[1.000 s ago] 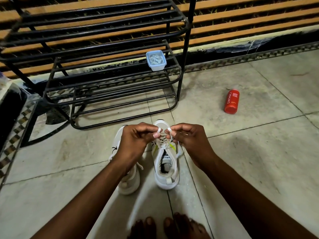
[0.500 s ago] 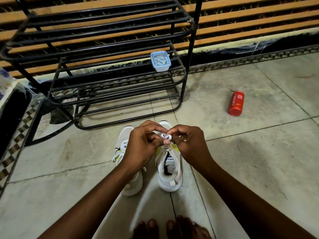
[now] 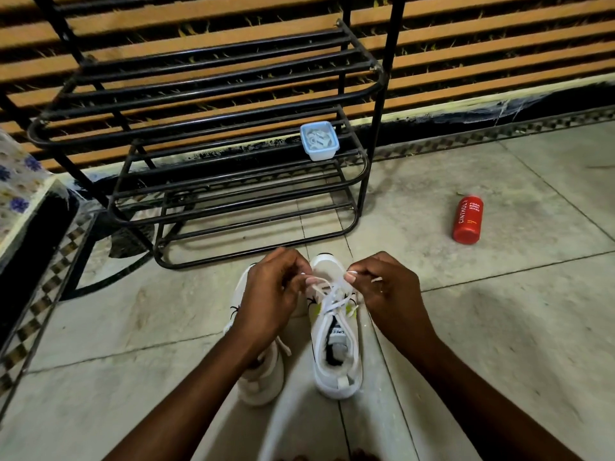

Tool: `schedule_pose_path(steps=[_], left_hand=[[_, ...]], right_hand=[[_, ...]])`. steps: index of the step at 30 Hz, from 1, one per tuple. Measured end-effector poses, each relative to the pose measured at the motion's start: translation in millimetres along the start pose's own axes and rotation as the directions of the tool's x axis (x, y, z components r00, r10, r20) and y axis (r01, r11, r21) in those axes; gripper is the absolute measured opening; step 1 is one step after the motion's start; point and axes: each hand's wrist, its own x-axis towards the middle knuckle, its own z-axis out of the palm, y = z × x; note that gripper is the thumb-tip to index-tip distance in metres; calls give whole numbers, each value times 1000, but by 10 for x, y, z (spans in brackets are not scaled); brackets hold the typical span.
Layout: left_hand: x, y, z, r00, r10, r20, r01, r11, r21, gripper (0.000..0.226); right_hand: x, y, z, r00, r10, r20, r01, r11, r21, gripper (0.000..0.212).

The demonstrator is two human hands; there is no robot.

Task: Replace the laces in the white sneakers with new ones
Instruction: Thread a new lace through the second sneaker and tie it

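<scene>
Two white sneakers stand side by side on the floor, toes pointing away from me. The right sneaker (image 3: 336, 354) carries a white lace (image 3: 332, 299) crossed over its tongue. My left hand (image 3: 271, 299) pinches one end of that lace above the toe. My right hand (image 3: 387, 287) pinches the other end, a short way to the right. The lace ends run down from both hands to the eyelets. The left sneaker (image 3: 261, 380) is mostly hidden under my left hand and forearm.
A black metal shoe rack (image 3: 213, 134) stands just beyond the sneakers, with a small blue-rimmed plastic box (image 3: 319, 140) on its middle shelf. A red bottle (image 3: 467, 219) lies on the tiled floor to the right. A dark cabinet with a floral cover (image 3: 20, 194) is at the left edge.
My hands were together over the right sneaker's toe half a second ago. They have since pulled apart, drawing the lace ends out to either side.
</scene>
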Motion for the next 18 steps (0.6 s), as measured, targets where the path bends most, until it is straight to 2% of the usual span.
schedule_pose_path(steps=[4, 6, 8, 10, 11, 13, 15, 16, 18], left_hand=[[52, -163, -153, 989, 111, 103, -132, 964, 231, 22], [59, -193, -176, 991, 73, 114, -100, 963, 251, 19], [54, -187, -158, 993, -88, 79, 76, 987, 141, 17], [56, -140, -114, 960, -274, 52, 277, 959, -56, 15], [66, -102, -86, 932, -359, 51, 362, 915, -180, 13], [96, 4, -30, 860, -503, 84, 485, 754, -443, 9], [125, 124, 26, 809, -569, 147, 532, 602, -595, 7], [134, 179, 59, 799, -574, 178, 540, 557, -630, 6], [140, 258, 136, 809, -544, 222, 541, 543, -642, 6]], right_hand=[[26, 106, -109, 997, 66, 34, -71, 979, 189, 16], [37, 117, -144, 996, 73, 59, -86, 962, 258, 20], [49, 97, -163, 991, 72, 112, -103, 945, 310, 21], [48, 42, -177, 980, 89, 178, -149, 921, 359, 22], [45, 6, -188, 973, 95, 212, -170, 913, 371, 21], [37, -84, -213, 959, 51, 278, -147, 930, 337, 19], [34, -200, -222, 945, -54, 323, -20, 975, 223, 18], [35, -257, -215, 936, -130, 326, 87, 986, 141, 18], [46, -352, -177, 906, -296, 303, 311, 951, 0, 20]])
